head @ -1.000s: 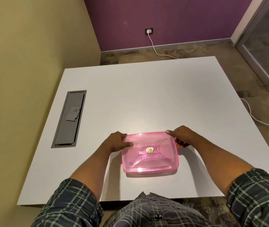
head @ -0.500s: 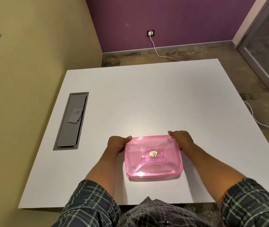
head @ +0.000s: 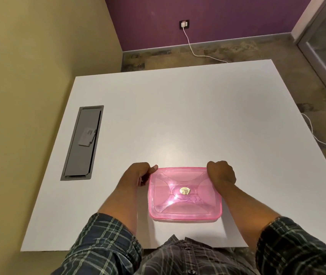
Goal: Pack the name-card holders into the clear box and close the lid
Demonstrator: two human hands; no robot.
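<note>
A clear pink box (head: 185,195) with its pink lid on lies flat near the front edge of the white table (head: 178,116). A small gold sticker sits at the lid's middle. My left hand (head: 138,173) grips the box's far-left corner, thumb on the lid's rim. My right hand (head: 220,172) is curled over the far-right corner, pressing on the lid. The lid is too tinted to show what is inside; no name-card holders are visible.
A grey cable hatch (head: 82,142) is set into the table at the left, with a small white card on it. A yellow wall runs along the left. A white cable (head: 317,139) trails on the floor to the right of the table.
My fingers have curled tighter onto the box's far corners, the right hand now resting on top of the lid. The box stays in the same spot on the table.
</note>
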